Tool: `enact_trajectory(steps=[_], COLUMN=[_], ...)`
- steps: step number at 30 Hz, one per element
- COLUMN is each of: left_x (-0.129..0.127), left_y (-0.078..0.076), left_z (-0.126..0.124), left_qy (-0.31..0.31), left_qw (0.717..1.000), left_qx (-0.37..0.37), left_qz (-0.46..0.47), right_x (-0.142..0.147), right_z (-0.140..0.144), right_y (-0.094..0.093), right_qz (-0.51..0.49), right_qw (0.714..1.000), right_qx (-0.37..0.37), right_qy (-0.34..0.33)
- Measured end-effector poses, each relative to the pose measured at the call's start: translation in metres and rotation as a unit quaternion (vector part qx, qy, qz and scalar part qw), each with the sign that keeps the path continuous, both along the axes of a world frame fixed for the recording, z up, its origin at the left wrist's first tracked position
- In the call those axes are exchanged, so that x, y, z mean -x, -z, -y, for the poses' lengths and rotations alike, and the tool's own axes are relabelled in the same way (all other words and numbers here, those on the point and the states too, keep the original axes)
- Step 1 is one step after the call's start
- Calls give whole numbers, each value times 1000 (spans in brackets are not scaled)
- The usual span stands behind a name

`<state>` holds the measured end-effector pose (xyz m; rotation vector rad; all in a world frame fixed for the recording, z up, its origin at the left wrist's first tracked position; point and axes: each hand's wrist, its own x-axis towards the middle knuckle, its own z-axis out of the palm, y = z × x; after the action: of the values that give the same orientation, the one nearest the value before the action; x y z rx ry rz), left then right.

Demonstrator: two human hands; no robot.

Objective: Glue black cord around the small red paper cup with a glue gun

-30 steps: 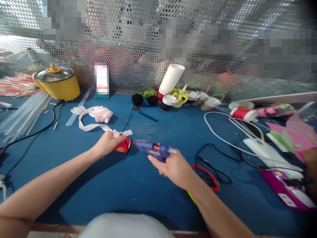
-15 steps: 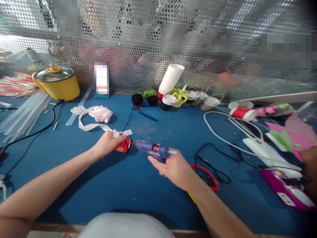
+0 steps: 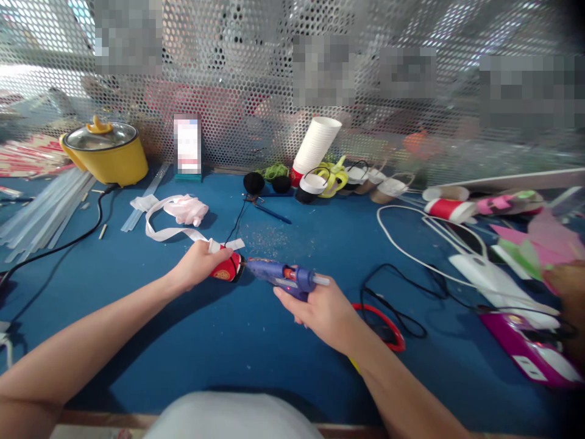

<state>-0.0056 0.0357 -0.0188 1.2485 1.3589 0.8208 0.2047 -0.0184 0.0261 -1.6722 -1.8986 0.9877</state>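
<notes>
My left hand (image 3: 197, 266) is closed around a red paper cup (image 3: 225, 268) lying on its side, its dark end facing right. A black cord (image 3: 236, 227) runs from a black yarn ball (image 3: 253, 183) to the cup. In my right hand (image 3: 326, 314) is a blue glue gun (image 3: 278, 273), a clear glue stick poking out of its back. The nozzle points left and is at the cup's dark end; whether it touches cannot be made out. White ribbon (image 3: 171, 234) trails from a pale pink bundle (image 3: 187, 210) toward my left hand.
A yellow electric pot (image 3: 109, 155) and clear glue sticks (image 3: 46, 213) are at the left. Stacked paper cups (image 3: 317, 146) and small handled cups (image 3: 312, 188) line the perforated screen. Cables, a purple power strip (image 3: 525, 353) and red-handled scissors (image 3: 384, 323) lie to the right.
Almost nothing differs. Both hands, the cup and the glue gun keep their places; the view has shifted very slightly.
</notes>
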Motion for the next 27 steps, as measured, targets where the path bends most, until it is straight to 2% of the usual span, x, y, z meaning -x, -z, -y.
enact_trajectory(steps=[9, 27], left_x=[-2, 0], left_y=[-4, -2], left_z=[0, 1], left_qy=[2, -1], left_qw=[1000, 1000], left_qx=[5, -11], left_qz=[-2, 9], right_x=[-3, -3], right_z=[0, 2], right_y=[6, 2], right_qz=[39, 30], right_qw=[996, 998], right_qx=[-70, -26], right_qy=[-27, -40])
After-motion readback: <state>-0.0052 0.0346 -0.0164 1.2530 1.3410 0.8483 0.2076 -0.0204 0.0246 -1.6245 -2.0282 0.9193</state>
